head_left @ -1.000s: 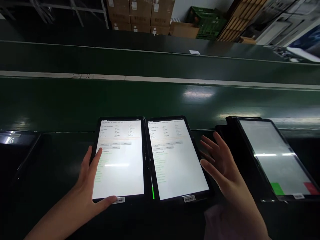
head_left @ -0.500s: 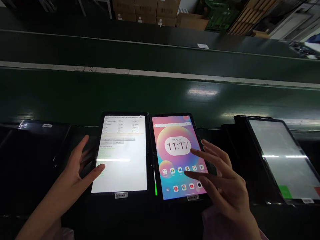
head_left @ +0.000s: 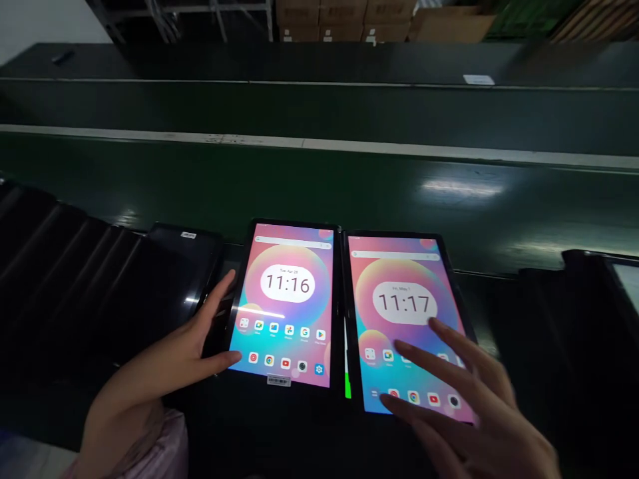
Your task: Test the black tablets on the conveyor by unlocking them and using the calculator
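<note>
— Tablets in slim black frames with glossy glass screens: where do they lie?

— Flat and almost edge to edge on a glossy dark green worktop. The left tablet reads 11:16, the right tablet reads 11:17, both on pink-and-blue home screens with rounded white clock ovals.

— And the hands?

— The left hand lies open with its fingers spread, the thumb at the lower left edge of the left tablet, and it grips nothing. The right hand is open too, long fingers fanned over the lower part of the right tablet's screen, holding nothing; whether the fingertips touch the glass, I cannot tell.

— What lies around them?

— A thin bright green strip shows in the narrow gap between them, and a small white barcode label sits at the left tablet's bottom edge. Further left are a ribbed black folio case and a dark-screened tablet; to the right stands another black case. A pale pink fabric sleeve covers the left wrist. Cardboard boxes are stacked beyond the worktop.
</note>
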